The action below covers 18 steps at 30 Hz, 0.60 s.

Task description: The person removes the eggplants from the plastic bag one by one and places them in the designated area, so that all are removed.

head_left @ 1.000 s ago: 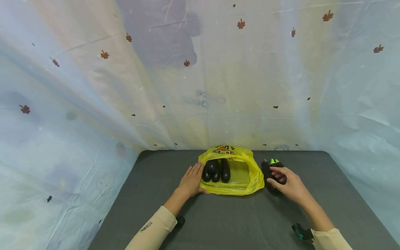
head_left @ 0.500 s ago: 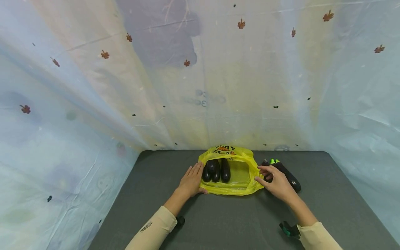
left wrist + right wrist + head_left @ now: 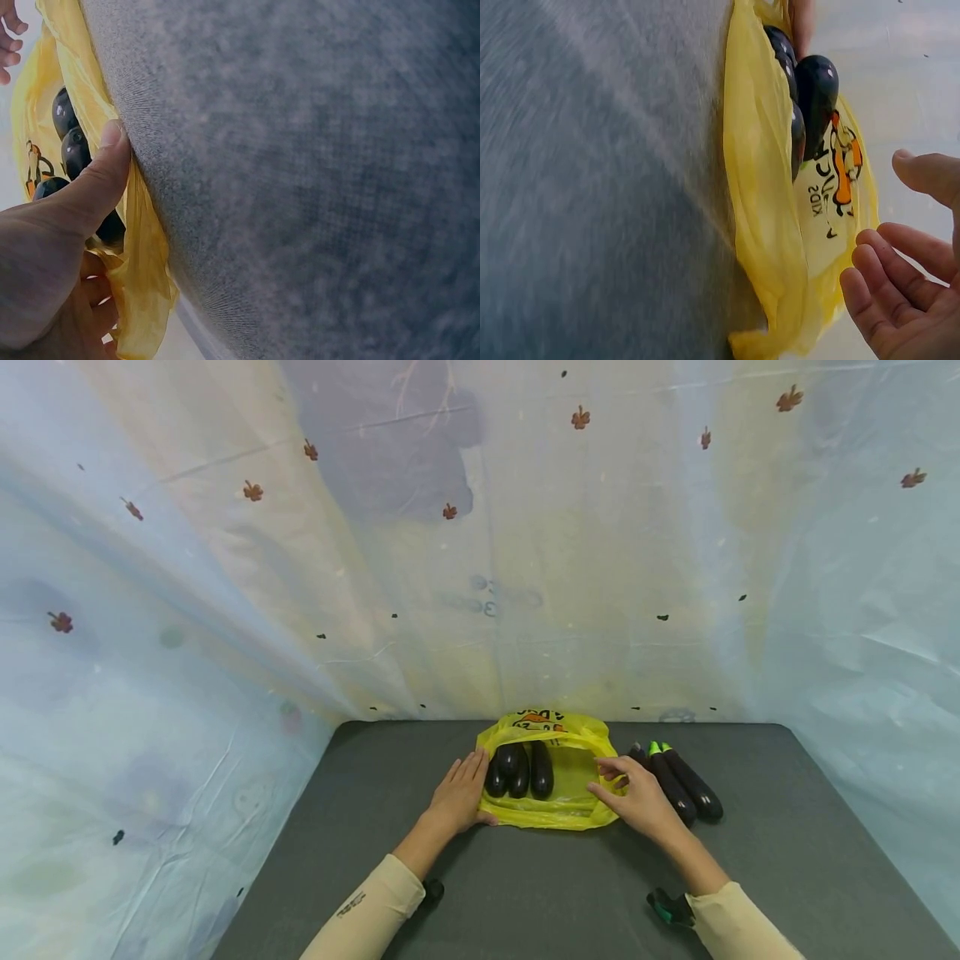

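Observation:
A yellow plastic bag lies on the table with its mouth open. Several dark eggplants are inside, toward its left part. My left hand rests against the bag's left edge, fingers extended; in the left wrist view its thumb touches the bag's front rim. Over the right rim of the bag is my right hand, fingers parted and loosely bent, holding nothing. The right wrist view shows nothing between its fingers. To the right of that hand lie more eggplants, one partly hidden behind it.
A dark grey table stretches under everything. Behind and on both sides hang pale printed plastic sheets. Dark straps sit at the wrists near the sleeves.
My right hand has moved left from over the loose eggplants to the bag's right rim, uncovering two of those eggplants. The left hand and the bag have stayed in place.

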Available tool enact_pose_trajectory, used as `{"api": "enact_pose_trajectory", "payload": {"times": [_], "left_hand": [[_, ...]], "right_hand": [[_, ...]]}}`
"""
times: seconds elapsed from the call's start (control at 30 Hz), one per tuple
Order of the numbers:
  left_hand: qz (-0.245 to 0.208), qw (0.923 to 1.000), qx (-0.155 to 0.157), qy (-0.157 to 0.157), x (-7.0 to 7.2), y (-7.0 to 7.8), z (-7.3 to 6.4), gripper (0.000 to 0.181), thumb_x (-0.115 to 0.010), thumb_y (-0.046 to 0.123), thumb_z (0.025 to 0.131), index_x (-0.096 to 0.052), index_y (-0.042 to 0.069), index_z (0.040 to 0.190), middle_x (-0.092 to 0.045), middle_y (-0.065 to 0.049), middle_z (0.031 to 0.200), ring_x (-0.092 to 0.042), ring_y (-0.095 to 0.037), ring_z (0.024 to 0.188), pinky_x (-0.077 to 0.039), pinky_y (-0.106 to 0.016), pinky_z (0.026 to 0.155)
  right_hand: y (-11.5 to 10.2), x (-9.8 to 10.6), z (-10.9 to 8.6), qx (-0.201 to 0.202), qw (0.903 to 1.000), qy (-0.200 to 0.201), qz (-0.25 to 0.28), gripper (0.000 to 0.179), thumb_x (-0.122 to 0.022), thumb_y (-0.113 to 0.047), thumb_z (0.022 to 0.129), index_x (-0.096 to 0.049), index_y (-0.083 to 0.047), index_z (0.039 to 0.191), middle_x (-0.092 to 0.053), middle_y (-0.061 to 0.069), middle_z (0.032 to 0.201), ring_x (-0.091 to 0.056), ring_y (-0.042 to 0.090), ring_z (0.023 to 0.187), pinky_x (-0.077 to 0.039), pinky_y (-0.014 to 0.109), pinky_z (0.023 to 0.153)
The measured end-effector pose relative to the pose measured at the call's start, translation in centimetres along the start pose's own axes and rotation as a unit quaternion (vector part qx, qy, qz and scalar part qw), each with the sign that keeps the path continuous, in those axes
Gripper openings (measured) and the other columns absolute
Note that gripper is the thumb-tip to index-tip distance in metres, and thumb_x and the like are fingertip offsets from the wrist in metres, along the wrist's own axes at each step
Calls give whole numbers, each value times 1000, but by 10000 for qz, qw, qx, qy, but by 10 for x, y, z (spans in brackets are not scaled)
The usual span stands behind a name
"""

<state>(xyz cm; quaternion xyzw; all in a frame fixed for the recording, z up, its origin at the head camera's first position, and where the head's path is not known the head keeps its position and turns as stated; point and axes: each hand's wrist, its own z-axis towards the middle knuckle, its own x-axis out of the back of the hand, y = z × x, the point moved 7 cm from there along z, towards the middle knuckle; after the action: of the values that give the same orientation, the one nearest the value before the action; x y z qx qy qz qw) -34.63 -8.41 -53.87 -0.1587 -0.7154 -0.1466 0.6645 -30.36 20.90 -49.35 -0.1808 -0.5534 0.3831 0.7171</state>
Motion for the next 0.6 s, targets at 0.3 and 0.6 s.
{"api": "enact_pose_trajectory", "payload": {"times": [0.3, 0.6], "left_hand": [[-68, 9999, -31, 82, 4, 2, -2, 126, -84, 62, 84, -16, 2, 172, -16, -15, 179, -22, -30, 164, -21, -47, 133], [-66, 10000, 9, 34, 5, 1, -2, 125, -83, 62, 85, -16, 3, 172, -16, -14, 179, -22, -30, 165, -21, -47, 133]], "right_hand": [[-12, -21, 10, 113, 9997, -126, 190, 47, -83, -19, 97, -69, -1, 139, -70, 19, 122, -68, 34, 108, -60, 54, 90], [-21, -39, 20, 49, 9993, -162, 340, 49, -83, -23, 98, -68, 0, 139, -70, 20, 122, -68, 35, 109, -61, 49, 91]]}}
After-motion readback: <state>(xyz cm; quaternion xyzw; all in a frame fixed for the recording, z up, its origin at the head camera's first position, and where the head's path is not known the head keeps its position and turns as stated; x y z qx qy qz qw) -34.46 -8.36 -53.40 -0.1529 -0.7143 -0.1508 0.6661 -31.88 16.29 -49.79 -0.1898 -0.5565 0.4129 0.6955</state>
